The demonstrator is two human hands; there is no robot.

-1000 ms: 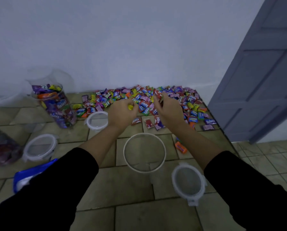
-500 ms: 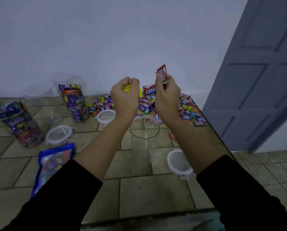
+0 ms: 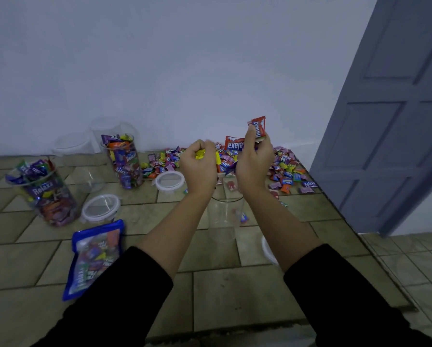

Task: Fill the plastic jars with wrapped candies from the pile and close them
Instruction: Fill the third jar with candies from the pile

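A: What do the hands hold?
B: The left hand (image 3: 200,169) is curled tight round yellow candies (image 3: 200,154); the right hand (image 3: 253,161) grips red wrapped candies (image 3: 258,126), one sticking up.
A: And the jar?
B: The clear jar (image 3: 225,214) stands open just below both hands; the pile (image 3: 285,171) lies behind, near the wall (image 3: 160,71).

Empty jar (image 3: 225,214) before candy pile (image 3: 285,169)

Clear upright jar (image 3: 224,214) beside heaped wrapped candies (image 3: 286,171)
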